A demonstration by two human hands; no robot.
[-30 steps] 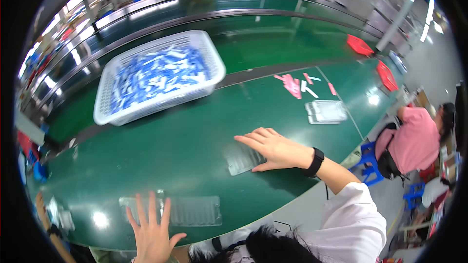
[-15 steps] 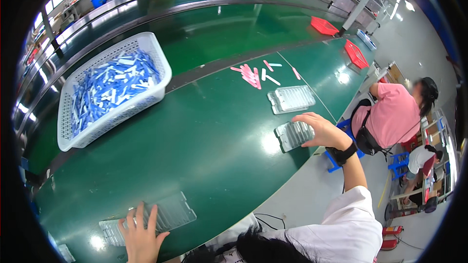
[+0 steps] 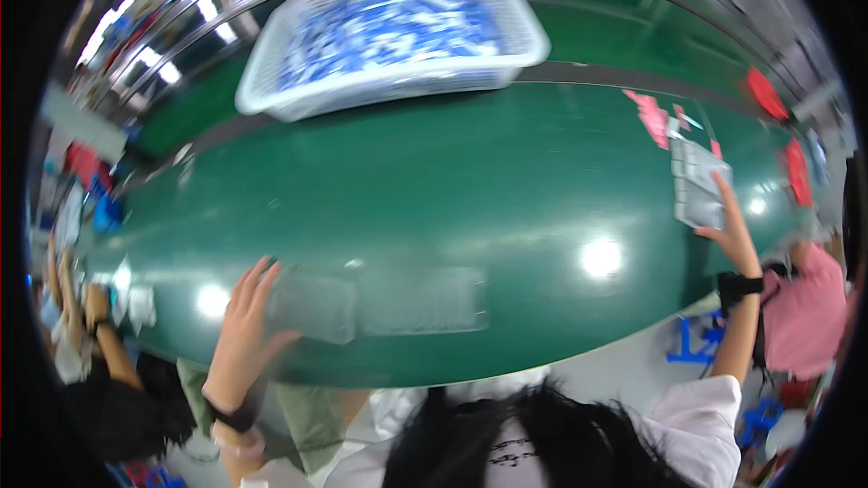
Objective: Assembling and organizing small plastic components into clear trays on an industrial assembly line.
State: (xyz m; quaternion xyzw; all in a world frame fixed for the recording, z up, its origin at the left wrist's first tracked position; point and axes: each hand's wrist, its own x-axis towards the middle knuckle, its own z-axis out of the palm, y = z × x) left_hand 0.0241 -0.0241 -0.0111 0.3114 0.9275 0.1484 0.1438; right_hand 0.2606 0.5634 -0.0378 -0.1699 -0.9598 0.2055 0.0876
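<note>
On the green table, my left hand (image 3: 246, 330) has its fingers stretched and spread, beside the left edge of a clear plastic tray (image 3: 316, 307). Motion blurs it, and whether it touches the tray is hard to see. A second clear ribbed tray (image 3: 425, 301) lies just to the right. Far to the right, my right hand (image 3: 734, 235) spans the end of another clear plastic tray (image 3: 696, 205), fingers on the far side and thumb on the near side. This tray sits right against or partly over a further clear tray (image 3: 694, 161); blur hides which.
A white basket (image 3: 316, 101) full of blue and white strips stands at the back. Pink strips (image 3: 651, 119) lie at the far right, near two red baskets (image 3: 796, 172). Another person's hands (image 3: 95, 303) work at the left; a person in pink (image 3: 809, 307) is at the right.
The view has swung left, so the white basket appears nearer the middle. My right hand has brought its tray up to the farther one. My left hand has shifted off the trays to their left edge.
</note>
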